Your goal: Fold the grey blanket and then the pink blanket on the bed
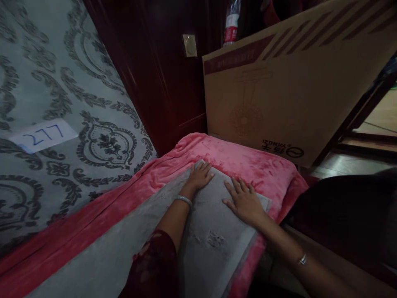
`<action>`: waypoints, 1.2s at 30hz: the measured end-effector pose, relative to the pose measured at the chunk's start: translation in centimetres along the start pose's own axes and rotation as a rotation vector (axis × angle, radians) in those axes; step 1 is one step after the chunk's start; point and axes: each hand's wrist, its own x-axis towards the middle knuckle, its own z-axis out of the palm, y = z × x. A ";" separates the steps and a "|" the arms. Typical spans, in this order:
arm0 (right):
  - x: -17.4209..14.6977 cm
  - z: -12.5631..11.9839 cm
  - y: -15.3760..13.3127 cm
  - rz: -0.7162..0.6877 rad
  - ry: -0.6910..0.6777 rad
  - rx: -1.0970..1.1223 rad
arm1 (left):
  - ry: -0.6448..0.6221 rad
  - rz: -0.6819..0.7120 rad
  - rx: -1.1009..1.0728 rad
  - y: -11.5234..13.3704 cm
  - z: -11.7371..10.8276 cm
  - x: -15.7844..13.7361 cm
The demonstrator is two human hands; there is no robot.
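Note:
A long grey cloth (214, 215) with a plush look lies flat over a pink plush blanket (245, 159). My left hand (199, 176) rests on the grey cloth near its far edge, fingers stretched out. Close to the far right corner of the cloth, my right hand (245, 200) lies flat on it with the fingers spread. Neither hand has anything in its grasp. A small dark patterned patch shows on the grey cloth below my right hand. The near end of the cloth runs out of view at the bottom.
A big cardboard box (279, 91) stands beyond the pink blanket, and a plastic bottle (232, 25) shows behind it. Patterned wallpaper (105, 145) with a paper label (43, 135) reading 277 is at left. A dark object (347, 219) sits at right.

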 end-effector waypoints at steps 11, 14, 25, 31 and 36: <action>-0.1 1.4 0.5 -0.032 0.106 0.021 | -0.003 0.018 -0.017 -1.0 0.1 0.4; -0.2 1.7 0.7 -0.040 0.119 0.026 | 0.022 -0.018 0.006 -1.1 0.1 0.5; -3.4 2.8 3.3 0.005 0.189 0.027 | -0.018 -0.066 -0.046 0.1 -1.3 -0.3; -4.0 1.6 4.3 0.021 0.105 0.055 | 0.053 -0.200 -0.017 -2.7 -3.0 -7.5; -0.8 -2.0 -0.4 -0.212 0.106 0.110 | 0.028 -0.348 0.024 -6.1 -3.4 -16.5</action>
